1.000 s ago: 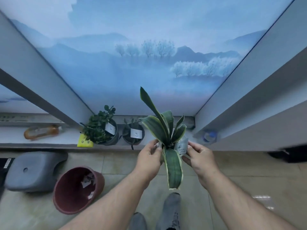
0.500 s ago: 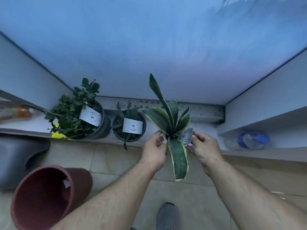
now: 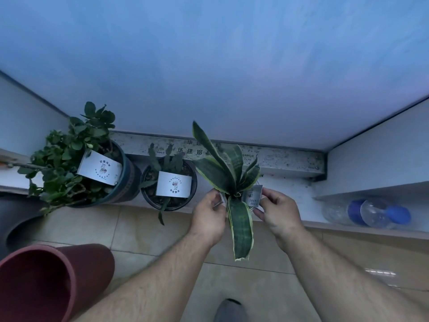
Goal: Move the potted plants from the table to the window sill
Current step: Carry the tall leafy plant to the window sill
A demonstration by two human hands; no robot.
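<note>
I hold a small snake plant [image 3: 228, 169] with yellow-edged leaves in a clear pot. My left hand [image 3: 210, 217] grips the pot's left side and my right hand [image 3: 277, 211] its right side, by a white label. The pot is at the front edge of the white window sill [image 3: 292, 196]; I cannot tell whether it touches it. Two potted plants stand on the sill to its left: a cactus-like plant in a black pot [image 3: 168, 182] and a leafy plant in a dark green pot [image 3: 92, 159], both with white cards.
Clear plastic bottles with blue caps [image 3: 366, 213] lie on the sill at the right. A large dark red pot [image 3: 46, 282] lies on the tiled floor at lower left. The window's metal track [image 3: 278, 159] runs behind the plants. My shoe [image 3: 229, 310] shows at the bottom.
I have stepped closer to the window and lowered my view. The snake plant has moved forward with both hands to the sill's edge, right of the black pot.
</note>
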